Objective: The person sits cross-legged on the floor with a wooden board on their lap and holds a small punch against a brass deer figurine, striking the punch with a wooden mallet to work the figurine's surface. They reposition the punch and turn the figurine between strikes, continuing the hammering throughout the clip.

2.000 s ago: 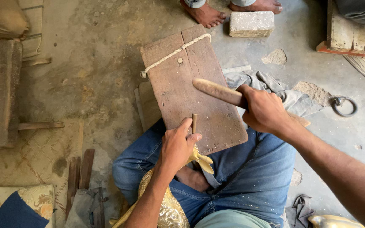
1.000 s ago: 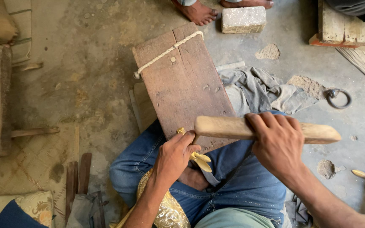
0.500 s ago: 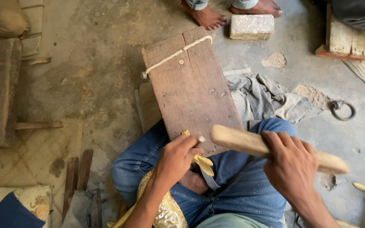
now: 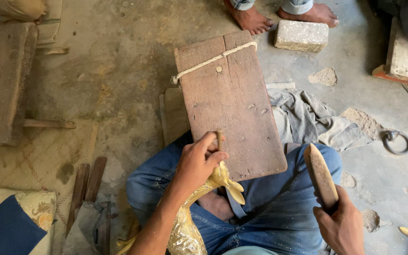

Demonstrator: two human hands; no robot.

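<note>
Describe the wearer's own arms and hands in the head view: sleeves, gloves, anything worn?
Both forearms are bare, with no sleeves in view. The left hand and right hand are bare too: no gloves, and no rings, watch or bands that I can make out on wrists or fingers. Below them the person wears dusty blue jeans.

- No package, label, sign or screen shows anywhere in the view.
</note>
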